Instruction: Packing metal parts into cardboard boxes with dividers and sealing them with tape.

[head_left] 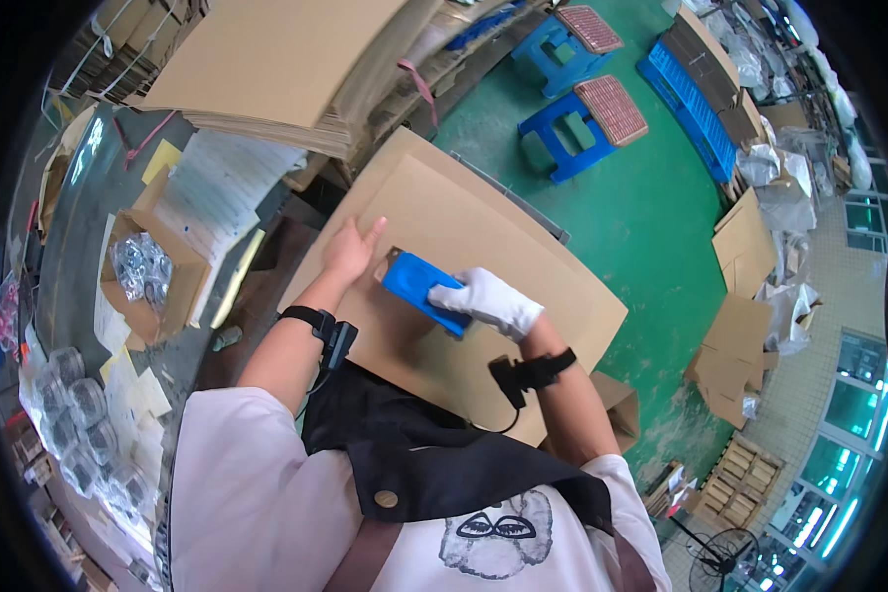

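A large brown cardboard sheet (pixel 523 266) lies flat in front of me, its far corner beneath the edge of a stack. My bare left hand (pixel 348 253) rests on its left part, thumb stretched out and holding nothing; its other fingers show only in part. In the middle, my right hand (pixel 488 299), in a white glove, grips a blue oblong hand tool (pixel 419 281) from above. A small brown piece (pixel 390 261) shows at the tool's left end, next to my left hand. The tool's exact kind and its underside are hidden.
A tall stack of cardboard sheets (pixel 266 59) stands at the far left. On the left table are an open carton (pixel 183 271) of clear bags and several round clear packs (pixel 79 414). Two blue stools (pixel 572 128) and a blue pallet (pixel 686 109) stand on the green floor.
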A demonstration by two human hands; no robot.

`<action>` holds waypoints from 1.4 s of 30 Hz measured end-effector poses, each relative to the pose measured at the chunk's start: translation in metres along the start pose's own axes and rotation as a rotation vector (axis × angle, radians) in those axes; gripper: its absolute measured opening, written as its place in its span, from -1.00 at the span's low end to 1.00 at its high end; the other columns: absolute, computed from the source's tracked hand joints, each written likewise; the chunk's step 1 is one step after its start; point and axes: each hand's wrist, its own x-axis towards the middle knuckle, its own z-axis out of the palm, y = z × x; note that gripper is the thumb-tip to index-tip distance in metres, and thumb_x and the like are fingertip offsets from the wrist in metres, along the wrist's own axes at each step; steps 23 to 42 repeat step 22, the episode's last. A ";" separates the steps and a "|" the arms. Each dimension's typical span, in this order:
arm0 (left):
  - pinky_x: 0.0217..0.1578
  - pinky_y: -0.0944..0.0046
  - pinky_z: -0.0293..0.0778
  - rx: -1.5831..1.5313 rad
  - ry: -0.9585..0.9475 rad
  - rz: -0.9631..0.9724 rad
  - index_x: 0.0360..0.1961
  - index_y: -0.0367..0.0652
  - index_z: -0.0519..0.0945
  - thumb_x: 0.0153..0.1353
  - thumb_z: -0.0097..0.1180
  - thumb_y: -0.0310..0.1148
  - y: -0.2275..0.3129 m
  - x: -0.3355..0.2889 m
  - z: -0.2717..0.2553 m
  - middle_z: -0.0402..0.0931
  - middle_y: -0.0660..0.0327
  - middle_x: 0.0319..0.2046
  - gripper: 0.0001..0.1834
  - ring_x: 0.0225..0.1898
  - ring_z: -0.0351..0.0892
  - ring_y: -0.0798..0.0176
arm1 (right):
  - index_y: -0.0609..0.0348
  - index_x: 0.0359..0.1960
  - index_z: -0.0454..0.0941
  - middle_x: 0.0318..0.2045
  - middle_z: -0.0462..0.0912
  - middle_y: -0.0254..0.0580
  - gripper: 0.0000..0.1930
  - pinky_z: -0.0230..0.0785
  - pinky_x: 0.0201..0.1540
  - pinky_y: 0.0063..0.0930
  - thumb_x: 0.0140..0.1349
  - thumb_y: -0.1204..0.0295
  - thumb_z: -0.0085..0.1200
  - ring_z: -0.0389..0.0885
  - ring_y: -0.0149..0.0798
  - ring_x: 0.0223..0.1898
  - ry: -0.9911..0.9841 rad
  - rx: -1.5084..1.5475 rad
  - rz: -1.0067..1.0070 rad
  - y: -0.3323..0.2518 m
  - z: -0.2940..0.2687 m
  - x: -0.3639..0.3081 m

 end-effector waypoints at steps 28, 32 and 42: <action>0.39 -0.20 -0.29 1.980 -0.491 1.061 0.40 0.00 0.18 0.33 -0.22 0.03 0.139 -0.203 0.326 0.11 0.29 0.41 -0.33 0.45 -0.08 0.01 | 0.14 -0.14 0.62 -0.24 0.67 0.11 -0.52 0.47 -0.05 -0.06 0.17 0.01 -0.07 0.67 0.11 -0.17 0.466 -0.491 0.234 0.235 -0.036 -0.136; 0.39 -0.20 -0.29 1.980 -0.491 1.061 0.40 0.00 0.18 0.33 -0.22 0.03 0.139 -0.203 0.326 0.11 0.29 0.41 -0.33 0.45 -0.08 0.01 | 0.14 -0.14 0.62 -0.24 0.67 0.11 -0.52 0.47 -0.05 -0.06 0.17 0.01 -0.07 0.67 0.11 -0.17 0.466 -0.491 0.234 0.235 -0.036 -0.136; 0.39 -0.20 -0.29 1.980 -0.491 1.061 0.40 0.00 0.18 0.33 -0.22 0.03 0.139 -0.203 0.326 0.11 0.29 0.41 -0.33 0.45 -0.08 0.01 | 0.14 -0.14 0.62 -0.24 0.67 0.11 -0.52 0.47 -0.05 -0.06 0.17 0.01 -0.07 0.67 0.11 -0.17 0.466 -0.491 0.234 0.235 -0.036 -0.136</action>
